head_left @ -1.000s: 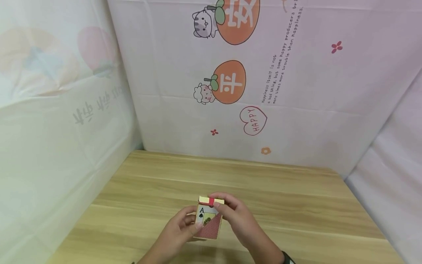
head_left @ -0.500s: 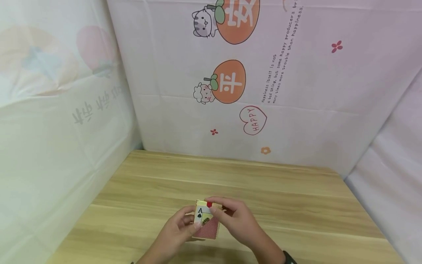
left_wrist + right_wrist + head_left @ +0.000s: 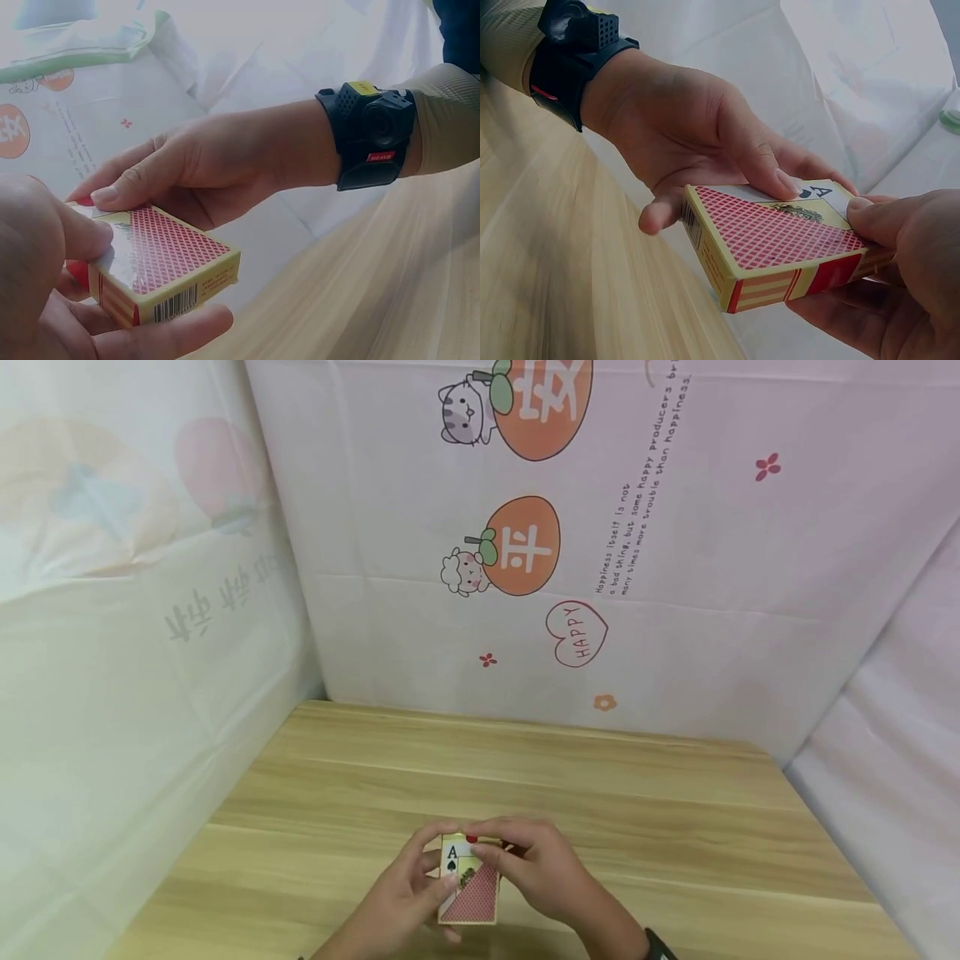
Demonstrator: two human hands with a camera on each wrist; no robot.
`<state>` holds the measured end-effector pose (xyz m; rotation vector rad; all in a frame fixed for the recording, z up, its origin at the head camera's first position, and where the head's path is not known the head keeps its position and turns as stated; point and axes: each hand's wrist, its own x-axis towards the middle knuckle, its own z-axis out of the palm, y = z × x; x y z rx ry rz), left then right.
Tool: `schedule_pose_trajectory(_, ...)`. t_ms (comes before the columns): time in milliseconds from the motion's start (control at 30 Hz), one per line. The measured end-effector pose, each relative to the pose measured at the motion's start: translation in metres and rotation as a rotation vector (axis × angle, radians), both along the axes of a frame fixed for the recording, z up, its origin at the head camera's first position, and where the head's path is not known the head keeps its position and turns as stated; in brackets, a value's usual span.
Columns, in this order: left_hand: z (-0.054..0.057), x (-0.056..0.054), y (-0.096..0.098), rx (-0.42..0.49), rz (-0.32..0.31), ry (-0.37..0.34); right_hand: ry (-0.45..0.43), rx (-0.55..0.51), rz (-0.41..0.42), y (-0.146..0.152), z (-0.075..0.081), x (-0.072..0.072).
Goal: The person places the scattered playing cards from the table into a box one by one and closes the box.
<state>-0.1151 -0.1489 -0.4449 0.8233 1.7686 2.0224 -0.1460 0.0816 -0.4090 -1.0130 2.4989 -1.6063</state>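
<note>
A playing card box [image 3: 474, 897] with an ace of spades and a red patterned back printed on its face is held between both hands above the table. My left hand [image 3: 401, 889] grips its left side, the thumb on the face, a finger along the top edge and others underneath. My right hand [image 3: 540, 868] pinches the top end near the red tab, thumb on the face. In the left wrist view the box [image 3: 180, 251] shows a barcode on its bottom end. The right wrist view shows the box's [image 3: 780, 232] striped side with a red band. Fingers partly cover its top end.
A wood-grain table [image 3: 600, 785] lies below the hands. White printed cloth [image 3: 420, 635] hangs behind it and at both sides. Black wrist-worn cameras, one on the right wrist [image 3: 375, 135], sit on both wrists.
The yellow top flap with its red tab, standing up a second ago, has folded down at the top end. Both hands and the box have shifted slightly toward the person; a left finger now reaches the top edge.
</note>
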Motion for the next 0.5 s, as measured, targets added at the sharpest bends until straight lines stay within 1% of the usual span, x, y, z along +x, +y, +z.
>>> schedule_pose_trajectory(233,-0.0015,0.0014,-0.0008,0.032,-0.021,0.018,0.051,-0.013,0.050,0.0000,-0.0038,0.0000)
schedule_pose_trajectory(367,-0.0031,0.0008,-0.0006,0.039,-0.021,0.030,0.075,0.003,0.051,-0.0006,-0.0035,0.0011)
schedule_pose_trajectory(433,-0.0033,0.0002,-0.0003,0.038,-0.018,0.031,0.064,0.022,0.037,-0.0003,-0.0022,0.0017)
schedule_pose_trajectory(500,-0.0034,-0.0005,0.0002,0.029,-0.015,0.031,0.033,0.044,0.025,0.0008,-0.0009,0.0023)
